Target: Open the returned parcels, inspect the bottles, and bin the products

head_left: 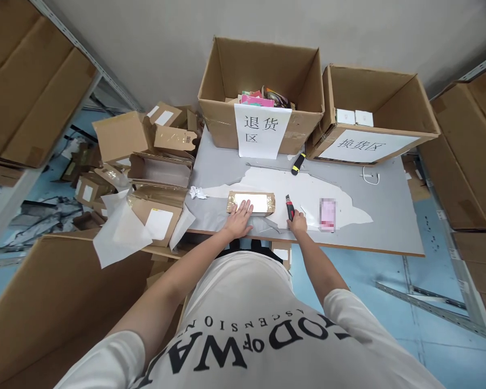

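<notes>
My left hand [238, 217] lies flat with fingers spread on the near edge of a small gold-patterned box with a white top [251, 202], which sits on the grey table [389, 221]. My right hand [297, 221] is closed around a red and black utility knife [289, 207], its tip pointing away from me, just right of the box. A pink, blurred flat item [327, 214] lies right of that hand.
Two open cartons with paper signs stand at the table's back: one [263, 86] with colourful items, one [372, 108] with two white boxes. A yellow-black tool [298, 163], a crumpled paper [197, 192] and a white cable [370, 175] lie on the table. Opened cartons [154, 178] pile up at left.
</notes>
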The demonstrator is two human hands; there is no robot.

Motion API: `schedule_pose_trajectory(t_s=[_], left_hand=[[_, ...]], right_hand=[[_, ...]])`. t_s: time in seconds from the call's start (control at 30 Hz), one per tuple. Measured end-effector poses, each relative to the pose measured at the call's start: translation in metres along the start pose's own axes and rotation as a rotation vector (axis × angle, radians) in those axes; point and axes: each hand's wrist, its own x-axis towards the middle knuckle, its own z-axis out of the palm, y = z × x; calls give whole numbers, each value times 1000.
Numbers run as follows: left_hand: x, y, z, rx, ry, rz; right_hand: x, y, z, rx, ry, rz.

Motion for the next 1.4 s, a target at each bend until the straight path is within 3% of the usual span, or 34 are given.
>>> schedule_pose_trajectory(t_s=[0.13,0.3,0.5,1.0,1.4], left_hand=[[1,-5,-1,69,-28,21],[5,-10,-4,301,-9,55],[15,-12,-15,420,34,15],[22,-25,-12,335,81,7],[24,-28,-6,846,60,-16]], right_hand=[[-8,-3,-12,261,-11,-53],[-40,3,-27,679,-173,-146],[-64,6,-35,883,-289,-163],[-41,-2,-48,836,-343,-194],[-25,-8,-91,558,-447,-282]])
